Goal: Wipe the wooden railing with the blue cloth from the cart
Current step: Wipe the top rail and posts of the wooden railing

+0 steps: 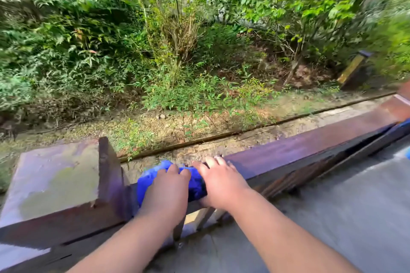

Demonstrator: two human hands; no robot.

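Observation:
A dark brown wooden railing (299, 148) runs from the lower middle up to the right edge. A bright blue cloth (150, 180) is bunched on the rail's top, right beside a square post. My left hand (167, 190) presses down on the cloth with its fingers curled over it. My right hand (219, 180) lies just to the right, fingers over the rail's far edge and thumb under the near side; its left edge touches the cloth.
A wide square wooden post cap (55, 182) with greenish stains stands at the left. Beyond the railing lie a concrete gutter (221, 137) and dense green plants (177, 40). A grey concrete floor (355, 217) is on my side. Something blue (407, 125) shows at the right edge.

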